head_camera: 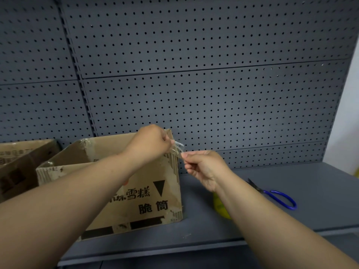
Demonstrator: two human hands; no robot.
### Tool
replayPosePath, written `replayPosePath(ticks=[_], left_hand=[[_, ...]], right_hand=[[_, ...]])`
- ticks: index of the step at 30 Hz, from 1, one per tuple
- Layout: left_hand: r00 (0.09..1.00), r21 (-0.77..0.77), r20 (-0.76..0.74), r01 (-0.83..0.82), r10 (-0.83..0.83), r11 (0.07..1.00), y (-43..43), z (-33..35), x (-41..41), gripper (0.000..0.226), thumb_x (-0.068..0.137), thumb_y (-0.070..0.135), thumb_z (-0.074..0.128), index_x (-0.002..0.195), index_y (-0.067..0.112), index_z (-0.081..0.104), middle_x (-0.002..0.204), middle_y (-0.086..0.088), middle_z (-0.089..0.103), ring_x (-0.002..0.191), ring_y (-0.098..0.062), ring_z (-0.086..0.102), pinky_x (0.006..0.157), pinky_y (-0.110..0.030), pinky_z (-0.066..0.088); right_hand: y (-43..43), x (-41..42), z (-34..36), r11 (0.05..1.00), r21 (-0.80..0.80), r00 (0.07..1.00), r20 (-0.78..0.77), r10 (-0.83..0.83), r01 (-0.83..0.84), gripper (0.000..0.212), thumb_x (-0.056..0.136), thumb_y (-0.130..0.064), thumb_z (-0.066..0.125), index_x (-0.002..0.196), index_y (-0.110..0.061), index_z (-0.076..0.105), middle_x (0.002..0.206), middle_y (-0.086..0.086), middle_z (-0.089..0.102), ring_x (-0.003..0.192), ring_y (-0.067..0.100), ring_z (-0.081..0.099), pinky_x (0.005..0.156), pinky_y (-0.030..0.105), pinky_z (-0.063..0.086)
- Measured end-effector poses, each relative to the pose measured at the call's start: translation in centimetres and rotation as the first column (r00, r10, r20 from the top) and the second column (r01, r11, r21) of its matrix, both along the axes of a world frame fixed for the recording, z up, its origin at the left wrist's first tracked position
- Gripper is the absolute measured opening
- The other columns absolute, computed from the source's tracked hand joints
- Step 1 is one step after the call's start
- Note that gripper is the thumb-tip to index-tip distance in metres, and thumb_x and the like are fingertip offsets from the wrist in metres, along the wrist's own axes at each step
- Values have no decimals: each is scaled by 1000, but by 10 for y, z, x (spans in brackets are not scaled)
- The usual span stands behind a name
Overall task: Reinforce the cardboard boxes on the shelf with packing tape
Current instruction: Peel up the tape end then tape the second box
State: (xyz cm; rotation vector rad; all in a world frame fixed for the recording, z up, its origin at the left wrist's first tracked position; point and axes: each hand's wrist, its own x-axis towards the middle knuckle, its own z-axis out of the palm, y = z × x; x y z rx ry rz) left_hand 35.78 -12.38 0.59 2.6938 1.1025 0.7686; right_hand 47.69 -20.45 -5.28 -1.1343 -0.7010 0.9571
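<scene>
Both ends of a clear tape strip point(177, 147) are pinched, my left hand point(153, 140) at the top corner of the cardboard box point(147, 206) on the shelf point(291, 220), my right hand point(204, 167) just beside, so next I must smooth it down that corner.

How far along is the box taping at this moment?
Done: glossy tape shows on the left corners of the open box. In hand: left hand and right hand pinch a clear tape strip at its back right corner, not yet pressed flat. Remaining: smoothing that strip, and the second box, where I can make out no tape. Scissors and tape roll lie on the shelf.
</scene>
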Motion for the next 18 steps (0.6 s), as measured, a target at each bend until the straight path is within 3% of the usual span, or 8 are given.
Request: replayPosePath(ticks=[2,5,8,14,18], left_hand=[[999,-25,32,26,-25,999,0,1,-1,33,91,31,56,65,14,67,69,-7,66,63,-16,58,59,-24,41],[997,8,65,46,-47,999,-3,4,-4,35,92,33,54,64,17,69,66,1,63,52,-5,48,50,-17,33],[997,91,61,38,-44,995,-5,8,-4,37,93,34,52,66,15,69,67,-5,65,46,-9,44,42,-14,31],[987,325,-156,14,39,946,-4,-2,-4,32,94,34,46,77,15,66,67,2,61,61,-14,56,60,-30,51],[980,258,-193,2,50,966,4,-3,-2,31,93,33,48,77,16,68,75,-3,66,65,-16,60,61,-30,52]], right_hand=[[0,0,-1,1000,23,1000,-6,-1,1,4,85,-3,63,83,-2,66,58,1,57,49,6,50,50,13,46],[-2,1,-1,996,87,1000,0,-21,20,4,84,-5,64,87,-2,66,58,0,59,50,6,51,51,14,47],[-2,1,-2,990,128,996,54,-69,62,3,84,-7,65,86,-6,67,59,-2,60,51,6,52,50,14,46],[3,-4,-18,991,95,989,111,-102,91,3,85,-9,65,85,-10,67,60,-4,60,52,5,50,50,13,44],[9,-7,-24,991,98,992,75,-99,92,8,85,-8,64,92,-7,67,65,-1,61,53,5,50,49,12,44]])
